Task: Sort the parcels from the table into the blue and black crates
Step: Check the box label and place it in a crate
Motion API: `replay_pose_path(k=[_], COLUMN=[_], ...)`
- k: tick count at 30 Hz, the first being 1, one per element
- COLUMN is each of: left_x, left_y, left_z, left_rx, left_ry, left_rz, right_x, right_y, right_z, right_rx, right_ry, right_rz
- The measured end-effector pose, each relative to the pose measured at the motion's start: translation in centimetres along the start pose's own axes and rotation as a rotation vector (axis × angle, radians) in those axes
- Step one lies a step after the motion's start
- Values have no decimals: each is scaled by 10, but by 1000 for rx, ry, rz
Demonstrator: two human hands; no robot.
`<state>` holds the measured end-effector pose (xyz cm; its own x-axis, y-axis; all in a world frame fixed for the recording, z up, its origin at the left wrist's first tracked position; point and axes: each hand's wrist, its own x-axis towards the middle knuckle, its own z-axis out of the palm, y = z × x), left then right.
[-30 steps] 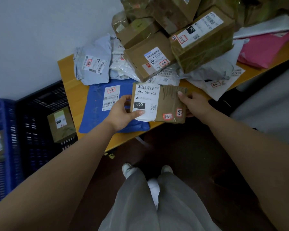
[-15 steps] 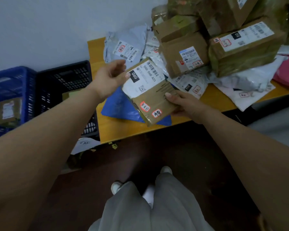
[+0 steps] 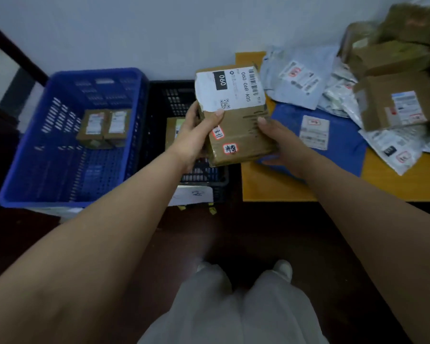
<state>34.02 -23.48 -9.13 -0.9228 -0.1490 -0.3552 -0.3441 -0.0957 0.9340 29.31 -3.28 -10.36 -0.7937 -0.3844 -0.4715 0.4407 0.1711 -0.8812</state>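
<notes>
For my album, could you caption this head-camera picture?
Both hands, left and right, hold a labelled cardboard parcel above the black crate, beside the blue crate.

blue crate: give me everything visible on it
The blue crate is a plastic bin with slotted walls and floor, open at the top, standing upright on the dark floor beside the black crate, against the wall. Two small brown boxes with white labels lie side by side inside, toward the back. A white sheet pokes out under its near edge. Neither hand touches it.

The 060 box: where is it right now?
The 060 box is at centre of the head view, gripped by left hand and right hand, over the black crate.
</notes>
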Motion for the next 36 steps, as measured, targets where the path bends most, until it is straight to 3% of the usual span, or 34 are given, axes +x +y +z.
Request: replay_pose_path(k=[7,14,20,28,36], left_x=[-6,-3,23,99,119], left_y=[-1,-13,-28,-32,-46], left_z=[-96,-159,-209,-289,-360], left_rx=[-121,-196,-3,230,216], left_ry=[102,275,405,467,589], left_rz=[8,-50,-105,-214,-398], right_x=[33,73,130,238,309], right_y=[-24,-20,-17,-27,-32], right_z=[104,171,213,272,345], right_rx=[9,-33,-72,-305,-549], right_ry=[-84,-105,-123,-167,-316], right_rz=[-171,-127,-39,69,145])
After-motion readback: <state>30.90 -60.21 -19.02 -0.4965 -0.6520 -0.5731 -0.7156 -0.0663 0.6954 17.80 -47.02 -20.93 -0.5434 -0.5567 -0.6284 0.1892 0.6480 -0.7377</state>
